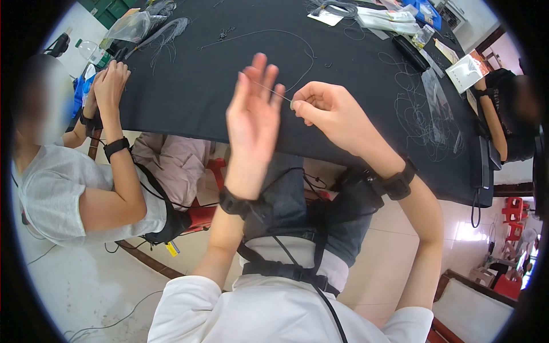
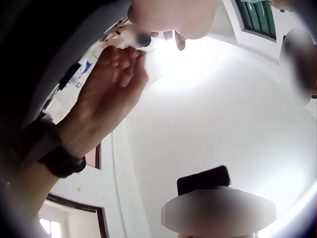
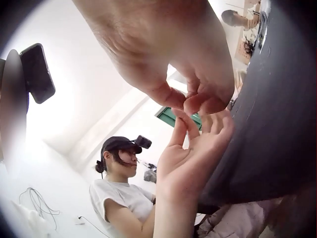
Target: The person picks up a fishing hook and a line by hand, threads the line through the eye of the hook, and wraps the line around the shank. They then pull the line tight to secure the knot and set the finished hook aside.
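Note:
My right hand (image 1: 334, 114) pinches a thin grey strand (image 1: 273, 92), like wire or cord, between thumb and forefinger just above the table's near edge. From that pinch a short length slants up and left, across the fingers of my left hand (image 1: 251, 126). That hand is raised with its palm turned up and fingers extended, slightly blurred. In the right wrist view the left palm (image 3: 190, 158) lies close below the right fingertips (image 3: 200, 104). A longer grey cord (image 1: 313, 51) curves over the black cloth and comes down near the right hand.
Loose tangled line (image 1: 414, 111) and a clear plastic bag (image 1: 437, 108) lie on the black-covered table (image 1: 189, 91) at right. Bundled cord (image 1: 166, 34) and a bottle (image 1: 91, 51) are at upper left. One person (image 1: 103, 194) sits to the left, another at far right.

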Demonstrator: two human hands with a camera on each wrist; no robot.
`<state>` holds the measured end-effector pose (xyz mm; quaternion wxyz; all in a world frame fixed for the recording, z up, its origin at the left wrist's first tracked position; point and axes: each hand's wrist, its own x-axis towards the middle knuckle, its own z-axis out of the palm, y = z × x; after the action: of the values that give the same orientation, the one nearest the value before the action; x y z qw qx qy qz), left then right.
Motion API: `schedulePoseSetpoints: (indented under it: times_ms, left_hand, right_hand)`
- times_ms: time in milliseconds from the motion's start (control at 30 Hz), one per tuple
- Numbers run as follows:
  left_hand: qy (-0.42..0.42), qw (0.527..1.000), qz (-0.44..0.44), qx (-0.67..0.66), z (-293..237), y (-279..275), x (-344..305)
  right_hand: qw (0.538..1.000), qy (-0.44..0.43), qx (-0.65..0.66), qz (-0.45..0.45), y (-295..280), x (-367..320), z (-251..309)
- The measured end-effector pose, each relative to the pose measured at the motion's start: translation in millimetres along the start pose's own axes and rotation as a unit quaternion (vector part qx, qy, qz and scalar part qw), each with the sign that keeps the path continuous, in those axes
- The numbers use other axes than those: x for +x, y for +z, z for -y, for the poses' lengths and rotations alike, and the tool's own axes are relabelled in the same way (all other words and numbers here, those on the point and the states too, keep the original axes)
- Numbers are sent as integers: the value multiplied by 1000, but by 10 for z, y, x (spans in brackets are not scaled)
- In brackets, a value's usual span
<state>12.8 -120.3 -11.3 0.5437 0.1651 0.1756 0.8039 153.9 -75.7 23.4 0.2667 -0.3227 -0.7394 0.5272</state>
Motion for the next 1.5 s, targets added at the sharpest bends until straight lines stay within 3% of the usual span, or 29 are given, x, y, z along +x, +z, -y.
schedulePoseSetpoints:
  times_ms: [133,200,267,333,400,500,600,667,733,833,933,1100,1167,1233,1333,1500]
  left_hand:
    - [152,980,-22,125,-592,-55,383]
    - [230,909,-38,346,-888,-110,488]
    - [101,876,-92,462,-1082,-262,542]
    - [20,777,-58,626,-1095,-353,347]
    - [0,618,-66,784,-998,-292,37]
    - [-7,603,-90,792,-980,-193,-286]
    - [179,655,97,728,-698,149,-314]
    - [261,609,241,709,-429,274,-159]
    - [249,609,270,703,-158,316,-21]
    - [94,658,294,686,-49,334,206]
    - [6,649,295,701,-10,309,265]
    - [9,712,221,667,84,177,278]
    - [5,739,187,647,130,146,282]
    - [-22,734,174,656,136,166,280]
    - [-18,722,176,669,156,150,282]
    - [-24,729,182,659,145,105,282]
  right_hand:
    - [999,-21,-46,-7,-141,1,-50]
    - [999,4,-46,6,-228,-7,-53]
    - [999,28,-29,13,-305,3,-24]
    - [998,56,-11,20,-355,24,-4]
    - [997,68,-27,24,-427,60,-47]
    - [991,47,-110,56,-510,100,-114]
    - [980,-13,-185,74,-536,109,-83]
    - [977,-14,-195,82,-530,118,-15]
    - [978,-16,-194,77,-547,125,10]
    - [982,-9,-183,55,-608,120,-56]
    - [984,10,-172,50,-654,108,-121]
    - [989,39,-136,45,-664,234,-195]
    - [978,3,-209,-24,-706,383,-294]
    - [957,-15,-281,-77,-782,542,-348]
    - [941,-40,-329,-73,-815,686,-496]
    - [943,16,-331,-27,-867,768,-509]
